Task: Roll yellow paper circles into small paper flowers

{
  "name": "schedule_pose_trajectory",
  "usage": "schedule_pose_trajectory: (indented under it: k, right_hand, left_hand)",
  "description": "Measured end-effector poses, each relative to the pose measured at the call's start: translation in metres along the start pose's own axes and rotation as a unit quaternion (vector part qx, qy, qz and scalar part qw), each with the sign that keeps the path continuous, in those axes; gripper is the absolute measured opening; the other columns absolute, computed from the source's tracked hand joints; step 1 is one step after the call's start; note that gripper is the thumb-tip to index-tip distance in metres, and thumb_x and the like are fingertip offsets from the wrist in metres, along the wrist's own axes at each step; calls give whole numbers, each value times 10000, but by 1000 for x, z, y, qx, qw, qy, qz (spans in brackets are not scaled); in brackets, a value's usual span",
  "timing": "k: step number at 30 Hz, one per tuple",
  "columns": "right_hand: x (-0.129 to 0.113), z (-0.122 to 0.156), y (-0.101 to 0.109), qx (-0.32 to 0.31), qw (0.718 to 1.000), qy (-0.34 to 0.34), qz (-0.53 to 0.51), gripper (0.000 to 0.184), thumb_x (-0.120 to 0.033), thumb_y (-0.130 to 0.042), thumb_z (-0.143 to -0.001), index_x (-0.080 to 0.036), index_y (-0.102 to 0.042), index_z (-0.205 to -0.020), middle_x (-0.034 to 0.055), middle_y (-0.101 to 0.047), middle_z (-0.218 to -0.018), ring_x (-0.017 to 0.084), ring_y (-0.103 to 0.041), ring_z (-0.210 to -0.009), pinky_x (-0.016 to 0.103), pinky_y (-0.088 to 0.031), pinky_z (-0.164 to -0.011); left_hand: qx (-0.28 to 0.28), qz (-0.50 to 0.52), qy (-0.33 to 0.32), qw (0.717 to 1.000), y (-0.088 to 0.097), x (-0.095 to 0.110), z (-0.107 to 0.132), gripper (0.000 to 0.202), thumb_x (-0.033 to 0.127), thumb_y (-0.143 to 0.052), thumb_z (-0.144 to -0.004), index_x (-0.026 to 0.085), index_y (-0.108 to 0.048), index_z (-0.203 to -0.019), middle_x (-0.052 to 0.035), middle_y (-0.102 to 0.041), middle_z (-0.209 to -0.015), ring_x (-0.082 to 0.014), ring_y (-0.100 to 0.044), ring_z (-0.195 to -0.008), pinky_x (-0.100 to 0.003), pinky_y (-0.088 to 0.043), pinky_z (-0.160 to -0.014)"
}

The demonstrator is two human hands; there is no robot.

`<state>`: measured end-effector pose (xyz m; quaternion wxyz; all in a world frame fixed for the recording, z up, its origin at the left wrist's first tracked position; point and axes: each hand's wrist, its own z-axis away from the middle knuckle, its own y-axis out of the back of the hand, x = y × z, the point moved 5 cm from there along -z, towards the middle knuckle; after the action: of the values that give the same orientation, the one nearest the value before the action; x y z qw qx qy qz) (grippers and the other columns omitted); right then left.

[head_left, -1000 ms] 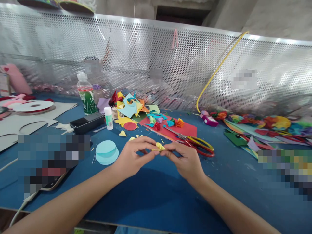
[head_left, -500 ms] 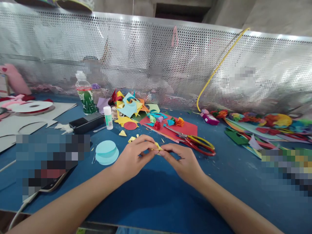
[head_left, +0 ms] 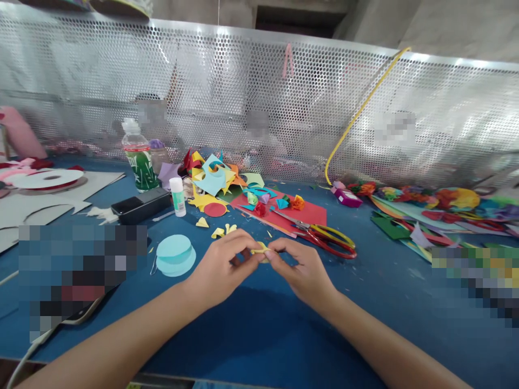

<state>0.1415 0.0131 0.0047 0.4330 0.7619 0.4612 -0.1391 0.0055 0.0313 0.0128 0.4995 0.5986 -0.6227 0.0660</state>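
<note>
Between my fingertips is a small piece of yellow paper (head_left: pixel 260 250), curled and partly hidden by the fingers. My left hand (head_left: pixel 227 265) pinches its left end, and my right hand (head_left: pixel 302 266) pinches its right end. Both hands hover low over the blue table (head_left: pixel 251 335). Just beyond my left hand lie curled yellow paper bits (head_left: pixel 223 231) and a yellow paper wedge (head_left: pixel 201 222). Light-blue paper circles (head_left: pixel 175 258) rest to the left. Behind my right hand, scissors (head_left: pixel 324 235) with red and yellow handles lie partly on red paper (head_left: pixel 312 208).
A glue stick (head_left: pixel 177 196) stands upright beside a black box-shaped device (head_left: pixel 141 206). Behind them is a green-labelled bottle (head_left: pixel 140 159). Paper scraps (head_left: pixel 213 175) are heaped near the perforated metal panel (head_left: pixel 243 97). Colourful paper flowers (head_left: pixel 458 201) line the right side.
My fingers have shifted slightly on the yellow paper, which now looks more curled. The view has moved a little, and more of the yellow bits behind my left hand shows.
</note>
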Motion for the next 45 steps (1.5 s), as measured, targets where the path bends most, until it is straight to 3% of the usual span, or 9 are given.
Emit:
schedule_pose_trajectory:
  k: [4, 11, 15, 18, 22, 33, 42, 45]
  right_hand:
    - [4, -1, 1, 12, 1000, -22, 2, 88, -241, -546, -779, -179, -592, -738, -5, -619, -654, 120, -570, -594, 208, -454, -574]
    - [0, 0, -1, 7, 1000, 5, 19, 51, -200, -539, -773, -186, -575, -807, 1, -621, -704, 130, -574, -636, 229, -469, -611]
    - [0, 0, 0, 9, 1000, 1, 6, 61, -208, -522, -793, -195, -578, -814, 7, -629, -727, 136, -581, -659, 238, -470, -617]
    - [-1, 0, 4, 29, 1000, -4, 2, 68, -214, -517, -801, -198, -584, -801, 2, -623, -713, 132, -575, -652, 236, -466, -617]
    - [-2, -1, 5, 22, 1000, -5, -6, 89, -234, -514, -801, -203, -597, -801, 3, -639, -714, 136, -592, -644, 243, -473, -612]
    - [-1, -1, 1, -3, 1000, 0, -24, 68, -225, -542, -791, -207, -606, -803, -1, -659, -744, 131, -611, -669, 234, -490, -629]
    - [1, -2, 2, -6, 1000, -7, -16, 82, -254, -545, -792, -212, -614, -794, -2, -660, -727, 134, -613, -658, 237, -491, -624]
    - [2, -1, 1, -9, 1000, 0, -6, 65, -241, -555, -785, -213, -613, -794, -8, -657, -727, 127, -612, -654, 227, -486, -620]
  left_hand:
    - [-10, -19, -14, 1000, 0, 2, 0, 144, 193, -443, -835, 161, -579, -872, -41, -527, -832, -88, -510, -660, -169, -451, -532]
    - [14, -59, -42, 997, -1, -1, 2, 175, 155, -461, -814, 199, -572, -943, -41, -572, -897, -102, -546, -719, -190, -462, -578]
    - [28, 27, 29, 999, 1, -2, 3, 175, 235, -513, -800, 201, -529, -971, -37, -594, -889, -128, -572, -774, -193, -485, -568]
    - [39, 125, 94, 987, 2, -6, 1, 163, 297, -483, -822, 186, -532, -931, -29, -583, -826, -112, -574, -698, -197, -505, -547]
    - [56, 150, 120, 980, 4, -14, -3, 203, 300, -589, -748, 174, -539, -898, -28, -598, -812, -124, -583, -694, -200, -504, -519]
    - [73, 45, 35, 996, 9, -4, -1, 44, 175, -523, -778, 168, -561, -800, -30, -649, -803, -109, -610, -693, -182, -495, -560]
    - [46, -32, -97, 994, 6, 5, -2, 175, 113, -478, -795, 179, -631, -849, -68, -628, -874, -117, -594, -731, -194, -478, -546]
    - [38, -61, -121, 990, 5, 6, -2, 205, 97, -463, -802, 190, -626, -884, -69, -584, -904, -128, -573, -799, -235, -486, -639]
